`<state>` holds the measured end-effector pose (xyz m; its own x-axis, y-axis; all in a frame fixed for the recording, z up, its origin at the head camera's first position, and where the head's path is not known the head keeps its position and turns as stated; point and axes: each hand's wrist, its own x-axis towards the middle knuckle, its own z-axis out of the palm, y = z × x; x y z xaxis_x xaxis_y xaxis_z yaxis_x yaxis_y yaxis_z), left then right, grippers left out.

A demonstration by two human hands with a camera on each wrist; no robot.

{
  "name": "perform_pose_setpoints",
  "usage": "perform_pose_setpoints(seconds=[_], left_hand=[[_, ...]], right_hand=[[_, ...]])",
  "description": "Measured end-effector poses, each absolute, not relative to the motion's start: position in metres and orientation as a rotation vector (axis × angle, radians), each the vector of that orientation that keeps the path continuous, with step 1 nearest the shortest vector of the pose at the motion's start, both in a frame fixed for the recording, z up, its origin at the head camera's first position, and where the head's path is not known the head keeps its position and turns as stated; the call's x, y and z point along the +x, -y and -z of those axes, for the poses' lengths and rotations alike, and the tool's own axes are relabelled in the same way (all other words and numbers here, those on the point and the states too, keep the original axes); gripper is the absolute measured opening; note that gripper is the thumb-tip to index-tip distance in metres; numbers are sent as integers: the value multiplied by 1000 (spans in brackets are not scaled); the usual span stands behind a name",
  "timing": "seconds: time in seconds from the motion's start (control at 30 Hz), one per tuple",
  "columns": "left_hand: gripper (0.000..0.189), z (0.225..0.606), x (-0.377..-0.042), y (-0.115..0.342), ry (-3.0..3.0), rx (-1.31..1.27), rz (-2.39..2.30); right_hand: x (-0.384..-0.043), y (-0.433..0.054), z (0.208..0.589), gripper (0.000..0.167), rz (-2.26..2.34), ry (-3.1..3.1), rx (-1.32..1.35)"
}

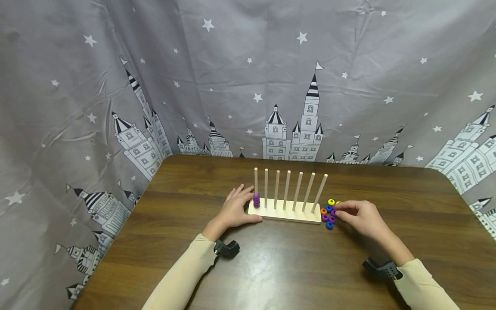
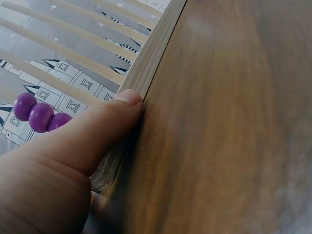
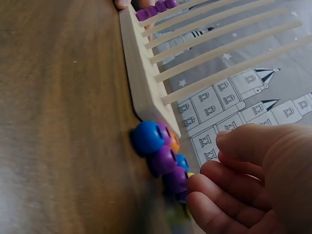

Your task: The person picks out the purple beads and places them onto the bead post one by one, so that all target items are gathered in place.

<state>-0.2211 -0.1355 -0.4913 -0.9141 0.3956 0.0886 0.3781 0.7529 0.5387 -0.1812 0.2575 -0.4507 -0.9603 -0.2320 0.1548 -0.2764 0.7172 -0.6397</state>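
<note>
A pale wooden peg stand has a row of upright rods. Several purple beads are stacked low on its leftmost rod. My left hand holds the stand's left end, the thumb against the front edge and the fingers behind; in the left wrist view the thumb presses the base edge. My right hand is over a small pile of beads beside the stand's right end. Its thumb and fingers are apart, with no bead visible between them. A blue bead and a purple bead lie just beyond the fingertips.
The loose pile includes an orange bead and a yellow bead, partly covered by the right hand. Everything sits on a brown wooden table. A grey curtain printed with castles and stars hangs behind its back edge.
</note>
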Motion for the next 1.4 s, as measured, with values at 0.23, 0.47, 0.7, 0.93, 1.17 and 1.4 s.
perform_pose_setpoints(seconds=[0.23, 0.47, 0.7, 0.93, 1.17, 1.4], left_hand=[[72, 492, -221, 136, -2910, 643, -884], [72, 493, -222, 136, -2913, 644, -873], [71, 494, -224, 135, -2915, 644, -877], [72, 492, -223, 136, -2912, 644, -881], [72, 492, -222, 137, -2914, 647, -883], [71, 492, -222, 137, -2915, 650, -871]], right_hand=[[-177, -255, 458, 14, -1081, 2853, 408], [-175, -252, 462, 13, -1038, 2852, 416], [-176, -250, 466, 17, -978, 2830, 474], [-175, -248, 471, 24, -952, 2790, 561], [-177, -247, 477, 24, -901, 2755, 608], [-175, -245, 482, 23, -882, 2692, 622]])
